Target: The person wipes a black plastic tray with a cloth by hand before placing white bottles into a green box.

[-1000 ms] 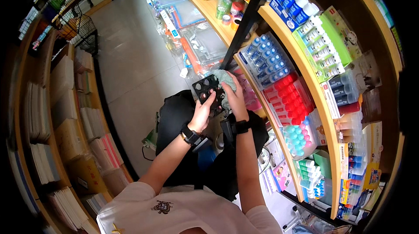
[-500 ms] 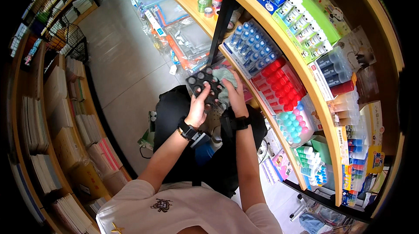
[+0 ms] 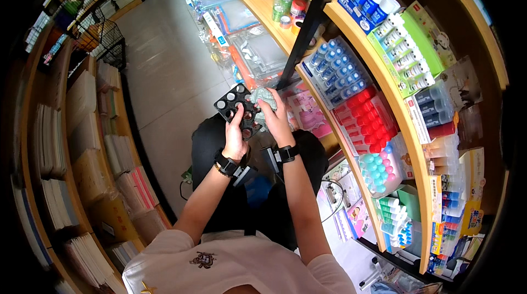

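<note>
A black rack with rows of round holes (image 3: 224, 105) is held up over my knees, tilted. My left hand (image 3: 236, 139) grips its near side, thumb lying across the top. Closed around a crumpled grey-green cloth (image 3: 263, 98), my right hand (image 3: 280, 124) presses it against the rack's right side. The cloth covers part of the rack there. Fingers underneath are mostly hidden.
To the right, wooden shelves (image 3: 379, 47) carry blue-capped bottles (image 3: 340, 69), red-capped tubes (image 3: 365, 118) and other bottles. Bookshelves (image 3: 101, 146) stand on the left, with a black wire basket (image 3: 104, 36) farther back. Flat plastic packs (image 3: 236, 17) lie beyond the rack.
My hands have shifted left with the rack and cloth, away from the right shelf. The rack has turned so more of its holes show. The whole view has swung slightly left.
</note>
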Demonstrator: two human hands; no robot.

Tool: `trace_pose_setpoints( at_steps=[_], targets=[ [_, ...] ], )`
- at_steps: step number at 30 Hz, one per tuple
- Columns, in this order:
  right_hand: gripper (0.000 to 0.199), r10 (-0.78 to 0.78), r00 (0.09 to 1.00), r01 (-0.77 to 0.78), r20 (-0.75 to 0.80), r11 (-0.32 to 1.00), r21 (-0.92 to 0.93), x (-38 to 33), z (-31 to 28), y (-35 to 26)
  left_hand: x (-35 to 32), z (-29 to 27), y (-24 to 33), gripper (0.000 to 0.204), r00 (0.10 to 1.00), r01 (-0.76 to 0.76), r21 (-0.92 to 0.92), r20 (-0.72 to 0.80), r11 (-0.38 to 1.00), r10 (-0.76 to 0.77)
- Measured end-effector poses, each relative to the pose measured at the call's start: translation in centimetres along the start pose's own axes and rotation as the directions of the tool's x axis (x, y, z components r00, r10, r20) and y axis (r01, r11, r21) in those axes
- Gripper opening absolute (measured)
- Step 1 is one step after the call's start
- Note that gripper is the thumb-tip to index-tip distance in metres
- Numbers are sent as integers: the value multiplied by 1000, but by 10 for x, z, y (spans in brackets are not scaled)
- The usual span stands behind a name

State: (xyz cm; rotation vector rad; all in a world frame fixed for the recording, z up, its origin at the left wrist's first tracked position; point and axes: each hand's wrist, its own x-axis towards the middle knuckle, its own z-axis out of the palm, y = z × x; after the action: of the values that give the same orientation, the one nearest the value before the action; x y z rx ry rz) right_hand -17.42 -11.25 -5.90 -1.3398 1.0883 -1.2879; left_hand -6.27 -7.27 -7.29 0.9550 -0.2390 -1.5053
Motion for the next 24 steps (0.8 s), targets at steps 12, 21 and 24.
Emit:
trace_pose_setpoints(
  at_steps=[12, 21, 24],
  targets=[
    [35, 28, 1000, -27, -8, 995, 100, 3, 1, -4, 0, 8, 11, 27, 999, -27, -211, 32, 977, 35],
    [31, 55, 999, -55, 2, 995, 84, -9, -47, -10, 10, 31, 14, 21, 993, 70, -113, 107, 991, -58],
    [30, 28, 999, -26, -27, 999, 42, -12, -56, -9, 15, 33, 2, 24, 955, 249, -158, 204, 956, -215]
  ],
)
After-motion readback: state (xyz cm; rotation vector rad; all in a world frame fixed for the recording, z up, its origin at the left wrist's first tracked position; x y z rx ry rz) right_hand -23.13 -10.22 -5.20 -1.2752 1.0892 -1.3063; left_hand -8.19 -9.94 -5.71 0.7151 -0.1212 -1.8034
